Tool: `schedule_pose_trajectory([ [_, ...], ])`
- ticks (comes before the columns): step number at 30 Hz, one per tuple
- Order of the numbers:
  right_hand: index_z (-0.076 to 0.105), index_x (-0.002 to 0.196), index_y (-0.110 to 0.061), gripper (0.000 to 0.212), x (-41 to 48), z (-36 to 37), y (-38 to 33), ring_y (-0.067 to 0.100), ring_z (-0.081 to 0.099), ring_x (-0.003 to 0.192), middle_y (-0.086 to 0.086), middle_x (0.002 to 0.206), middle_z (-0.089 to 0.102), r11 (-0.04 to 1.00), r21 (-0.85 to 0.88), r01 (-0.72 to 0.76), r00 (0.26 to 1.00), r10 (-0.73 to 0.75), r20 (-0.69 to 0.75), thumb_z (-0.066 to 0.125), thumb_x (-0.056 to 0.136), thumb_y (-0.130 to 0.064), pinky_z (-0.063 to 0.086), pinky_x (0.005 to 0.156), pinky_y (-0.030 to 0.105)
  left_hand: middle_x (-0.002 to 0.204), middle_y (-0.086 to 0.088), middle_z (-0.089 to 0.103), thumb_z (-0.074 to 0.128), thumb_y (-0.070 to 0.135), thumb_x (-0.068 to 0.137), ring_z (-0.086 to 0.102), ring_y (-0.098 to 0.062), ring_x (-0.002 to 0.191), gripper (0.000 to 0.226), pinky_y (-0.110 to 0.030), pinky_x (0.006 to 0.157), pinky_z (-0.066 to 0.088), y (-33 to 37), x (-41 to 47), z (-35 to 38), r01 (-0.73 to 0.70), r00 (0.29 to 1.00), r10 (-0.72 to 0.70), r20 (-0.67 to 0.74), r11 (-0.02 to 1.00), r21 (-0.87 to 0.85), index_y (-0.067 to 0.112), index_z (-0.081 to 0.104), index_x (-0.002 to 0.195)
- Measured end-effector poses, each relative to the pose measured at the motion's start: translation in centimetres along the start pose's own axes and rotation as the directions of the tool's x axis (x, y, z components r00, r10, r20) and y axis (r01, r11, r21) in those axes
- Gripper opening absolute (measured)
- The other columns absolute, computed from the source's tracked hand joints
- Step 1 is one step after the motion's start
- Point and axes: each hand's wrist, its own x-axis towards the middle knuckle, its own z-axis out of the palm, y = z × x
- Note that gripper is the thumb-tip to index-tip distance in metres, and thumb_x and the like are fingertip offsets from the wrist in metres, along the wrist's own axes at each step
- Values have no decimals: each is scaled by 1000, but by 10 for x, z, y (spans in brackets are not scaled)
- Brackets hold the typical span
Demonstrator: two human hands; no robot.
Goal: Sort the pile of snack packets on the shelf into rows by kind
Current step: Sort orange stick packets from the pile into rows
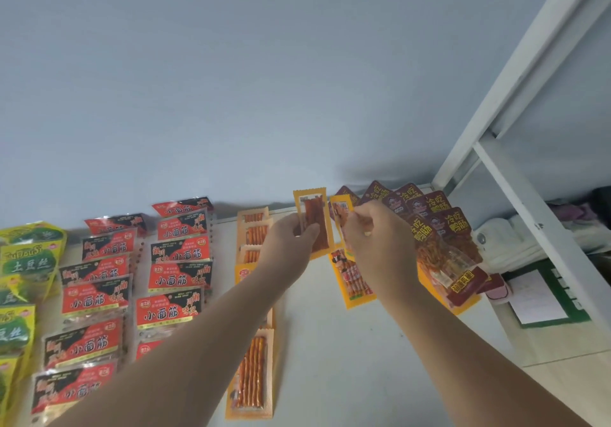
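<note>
My left hand [291, 240] holds an orange packet with a clear window [313, 218] upright above the white shelf [330, 344]. My right hand [377, 238] pinches a second orange packet [340, 210] right beside it. A third orange packet [352, 281] lies flat below my right hand. To the right is a pile of dark red packets [439, 225]. A row of orange stick-snack packets [253, 370] runs under my left forearm. Two rows of red-and-black packets [175, 278] lie further left, and green-yellow packets [26, 261] line the left edge.
A white metal shelf upright and crossbars [515, 102] rise at the right. Behind them, lower down, lie white cloth [509, 241] and a green-edged board with paper [542, 297]. A pale blue wall [231, 79] backs the shelf.
</note>
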Motion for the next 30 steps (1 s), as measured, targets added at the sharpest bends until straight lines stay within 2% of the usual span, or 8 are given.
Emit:
schedule_pose_trajectory([
  [5, 69, 88, -17, 19, -13, 23, -16, 4, 56, 69, -9, 78, 62, 993, 37, 115, 992, -117, 38, 59, 100, -29, 33, 54, 7, 97, 1, 81, 52, 45, 104, 76, -17, 96, 34, -32, 85, 63, 3, -14, -1, 82, 987, -19, 158, 912, -402, 18, 72, 107],
  [7, 63, 82, -16, 23, -18, 29, -17, 5, 52, 65, -10, 73, 58, 984, 49, 170, 981, -174, 81, 56, 101, -27, 35, 53, 14, 97, 0, 80, 55, 49, 101, 76, -18, 97, 34, -40, 91, 62, -5, -12, -3, 80, 991, -33, 130, 923, -377, 21, 73, 107],
  [9, 70, 95, -17, 16, -22, 32, -17, 6, 60, 76, -9, 83, 66, 977, 93, 194, 970, -206, 131, 55, 101, -22, 47, 60, 18, 92, 2, 80, 53, 44, 103, 77, -17, 92, 29, -43, 92, 61, -13, -8, -7, 107, 994, -89, 67, 929, -355, 24, 74, 104],
  [13, 71, 106, -18, 16, -26, 30, -13, 3, 63, 92, -10, 99, 70, 979, 150, 135, 982, -153, 114, 61, 94, -15, 49, 78, 10, 81, 5, 79, 55, 43, 98, 75, -27, 85, 24, -47, 84, 62, -25, 3, -16, 137, 988, -149, -39, 965, -221, 29, 75, 99],
  [17, 63, 114, -21, 26, -30, 22, 14, 11, 60, 98, -10, 101, 57, 993, -81, -82, 982, 94, 165, 64, 91, -32, 49, 76, 24, 92, 0, 76, 57, 39, 95, 69, -22, 80, 19, -40, 79, 59, -32, 22, -20, 147, 986, -150, -76, 988, -44, 27, 70, 104],
  [22, 53, 117, -20, 52, -44, 13, 40, 19, 58, 99, -1, 105, 56, 868, -488, -92, 941, 236, 243, 64, 84, -58, 51, 72, 30, 84, -3, 71, 55, 31, 98, 59, -20, 66, 11, -32, 69, 52, -26, 43, -12, 161, 987, -157, -38, 973, 163, 24, 63, 101],
  [25, 49, 117, -19, 60, -46, 13, 41, 18, 60, 100, 0, 109, 53, 833, -545, -97, 922, 281, 265, 65, 80, -64, 51, 74, 30, 77, -3, 68, 53, 20, 101, 54, -14, 57, 16, -21, 48, 37, -18, 53, -4, 139, 989, -147, 20, 966, 218, 15, 68, 102],
  [30, 48, 119, -17, 65, -42, 16, 44, 20, 63, 100, 1, 110, 57, 833, -528, -167, 899, 348, 264, 69, 78, -63, 52, 76, 32, 92, -14, 71, 53, 18, 97, 58, -25, 68, 17, -26, 50, 36, -17, 65, 4, 148, 989, -150, -17, 939, 310, 7, 66, 101],
])
